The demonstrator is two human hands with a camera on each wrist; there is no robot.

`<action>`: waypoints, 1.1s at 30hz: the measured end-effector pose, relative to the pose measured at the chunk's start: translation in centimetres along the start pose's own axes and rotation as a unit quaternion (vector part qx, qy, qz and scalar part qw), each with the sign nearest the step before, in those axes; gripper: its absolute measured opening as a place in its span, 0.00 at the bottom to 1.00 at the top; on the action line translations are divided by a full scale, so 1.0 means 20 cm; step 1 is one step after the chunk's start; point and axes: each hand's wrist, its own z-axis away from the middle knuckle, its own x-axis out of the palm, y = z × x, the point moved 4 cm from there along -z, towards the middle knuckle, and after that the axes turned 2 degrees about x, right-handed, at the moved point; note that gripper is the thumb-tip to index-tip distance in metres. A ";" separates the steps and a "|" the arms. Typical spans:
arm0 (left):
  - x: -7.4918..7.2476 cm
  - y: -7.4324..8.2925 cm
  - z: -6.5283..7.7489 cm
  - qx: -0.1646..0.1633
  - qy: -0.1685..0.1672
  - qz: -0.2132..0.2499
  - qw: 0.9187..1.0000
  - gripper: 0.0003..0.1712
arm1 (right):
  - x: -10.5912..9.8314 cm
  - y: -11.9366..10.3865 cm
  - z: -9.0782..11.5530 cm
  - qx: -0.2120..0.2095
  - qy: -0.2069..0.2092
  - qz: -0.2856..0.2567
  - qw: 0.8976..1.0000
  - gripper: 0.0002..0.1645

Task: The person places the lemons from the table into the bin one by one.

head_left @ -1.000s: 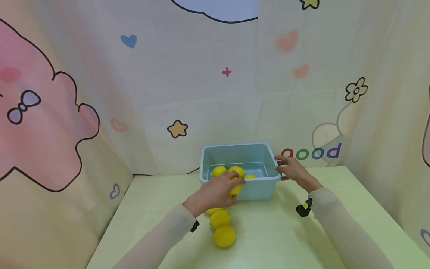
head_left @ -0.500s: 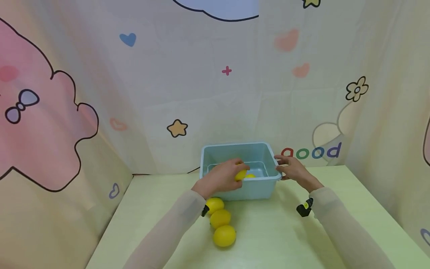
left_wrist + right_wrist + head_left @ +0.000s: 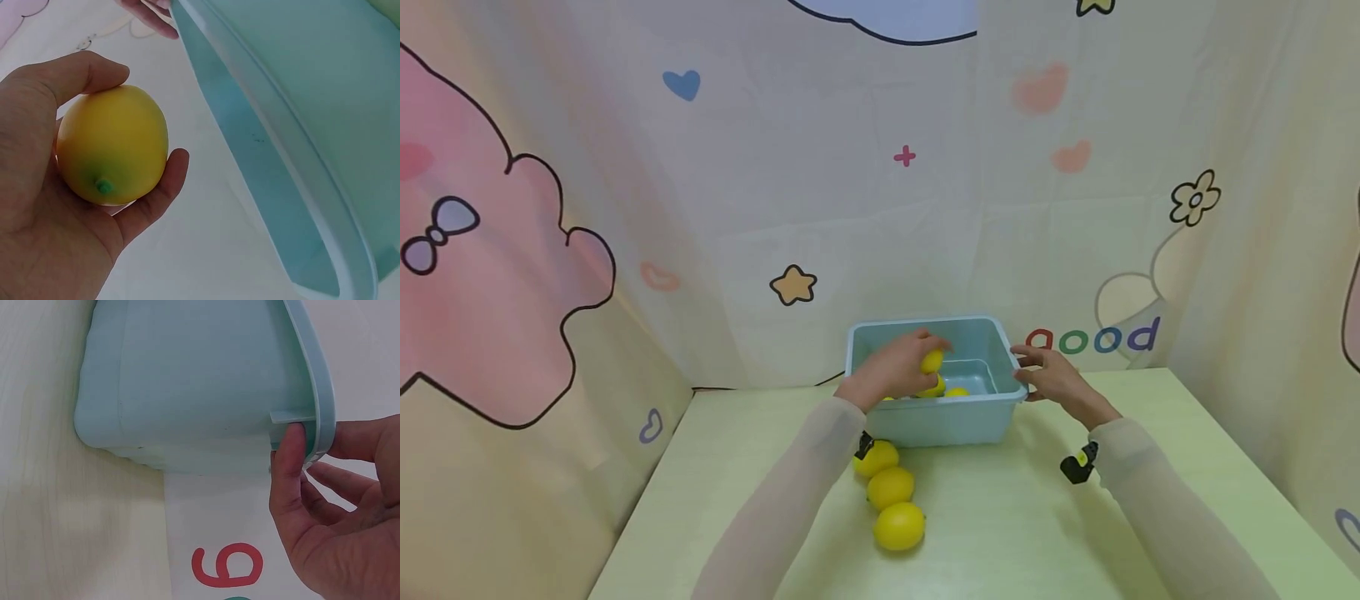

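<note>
My left hand [image 3: 897,369] holds a yellow lemon [image 3: 115,144] with a green stem end, above the inside of a light blue plastic bin [image 3: 943,425]. In the left wrist view the thumb and fingers curl around the fruit, clear of the bin's rim. Inside the bin lie more lemons [image 3: 957,392], partly hidden by the front wall and my left hand. My right hand [image 3: 1060,385] grips the rim at the bin's right side. The right wrist view has the thumb and a finger on either side of that rim [image 3: 322,381].
Three lemons sit in a slanting row on the pale table before the bin: a far one [image 3: 880,458], a middle one [image 3: 891,488] and a near one [image 3: 899,527]. A printed curtain [image 3: 820,183] hangs close behind the bin.
My left hand has carried its lemon from the front of the bin up over the rim and inward. My right hand has stayed on the rim, and the bin has not shifted.
</note>
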 end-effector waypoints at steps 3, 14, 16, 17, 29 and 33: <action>0.00 -0.03 -0.02 -0.016 -0.005 0.005 1.000 0.30 | 0.00 -0.01 0.01 0.002 -0.002 0.000 1.000 0.36; 0.02 -0.13 -0.10 -0.050 -0.029 -0.005 0.998 0.29 | -0.01 -0.02 0.00 -0.001 -0.005 0.002 1.000 0.36; 0.03 -0.13 -0.11 -0.048 -0.030 -0.007 0.998 0.29 | -0.01 -0.01 0.00 0.000 -0.006 0.003 1.000 0.36; 0.03 -0.13 -0.12 -0.047 -0.032 -0.008 0.998 0.28 | -0.01 0.00 0.00 0.003 -0.005 0.001 1.000 0.36; 0.11 -0.15 -0.19 -0.100 -0.076 0.043 0.991 0.30 | -0.02 -0.02 0.01 -0.001 -0.008 -0.002 1.000 0.36; 0.15 -0.16 -0.21 -0.124 -0.091 0.059 0.986 0.29 | -0.01 -0.01 0.01 -0.001 -0.010 0.003 1.000 0.36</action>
